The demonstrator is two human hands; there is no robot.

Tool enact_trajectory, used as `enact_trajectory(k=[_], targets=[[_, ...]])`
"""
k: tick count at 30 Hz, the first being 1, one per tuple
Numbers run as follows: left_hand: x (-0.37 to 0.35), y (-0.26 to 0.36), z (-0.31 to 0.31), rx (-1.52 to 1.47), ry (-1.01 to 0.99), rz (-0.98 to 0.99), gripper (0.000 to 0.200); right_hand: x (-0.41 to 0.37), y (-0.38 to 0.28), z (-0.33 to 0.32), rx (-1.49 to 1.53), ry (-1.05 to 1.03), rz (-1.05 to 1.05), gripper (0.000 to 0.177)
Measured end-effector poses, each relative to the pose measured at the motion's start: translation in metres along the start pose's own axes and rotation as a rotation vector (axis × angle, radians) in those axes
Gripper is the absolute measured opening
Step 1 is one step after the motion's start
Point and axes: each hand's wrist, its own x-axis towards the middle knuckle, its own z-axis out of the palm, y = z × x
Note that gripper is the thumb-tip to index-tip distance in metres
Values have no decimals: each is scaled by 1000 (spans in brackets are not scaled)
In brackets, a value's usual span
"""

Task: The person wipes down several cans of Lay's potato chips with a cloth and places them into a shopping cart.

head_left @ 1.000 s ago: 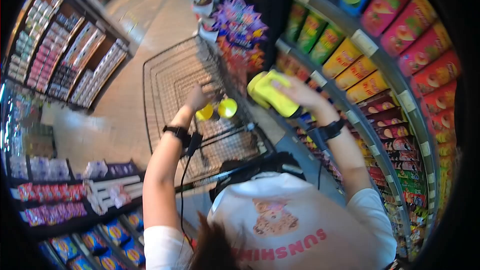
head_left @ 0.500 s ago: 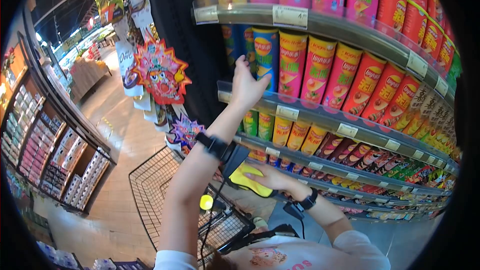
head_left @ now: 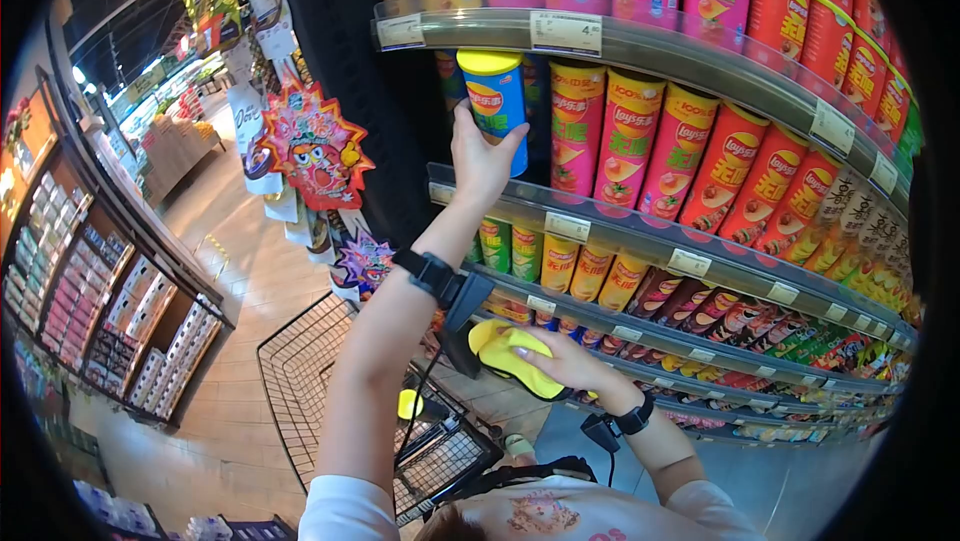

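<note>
Bright — black, warped edges, distance perhaps soft

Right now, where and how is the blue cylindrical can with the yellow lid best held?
Probably hold the blue can around its lower body, from the front: it is roughly upright and round-sided; the left hand grips there.

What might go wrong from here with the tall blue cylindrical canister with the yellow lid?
The left hand grips the blue canister low down, so it could tip or slip. Its lid appears close below the grey upper shelf edge, so lifting might bump it. The right hand is holding a yellow, dark-edged, soft-looking item, so it may not be free to steady the canister.
</note>
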Motion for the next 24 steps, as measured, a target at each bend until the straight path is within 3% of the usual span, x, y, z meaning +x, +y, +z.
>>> enact_trajectory(k=[3,5,12,15,18,19,21,23,24], targets=[[-8,-21,-38,-145,-55,42,65,3,-4,-4,150,-48,9,38],[-19,2,-65,-217,-29,79,63,6,-36,-11,344,-79,-1,37],[-59,19,-142,-94,89,183,63,14,-79,-20,446,159,-168,44],[-113,43,-180,247,120,331,66,12,-96,-18,455,389,-381,64],[-166,53,-201,420,54,343,75,20,-131,-2,737,265,-501,93],[-184,54,-204,491,62,290,80,22,-141,10,669,239,-502,94],[-213,60,-218,498,-31,148,85,51,-128,16,-161,145,-695,91],[-237,67,-223,573,-12,141,87,70,-140,44,-555,243,-880,82],[-249,68,-226,594,15,50,86,74,-145,58,-480,237,-869,78]])
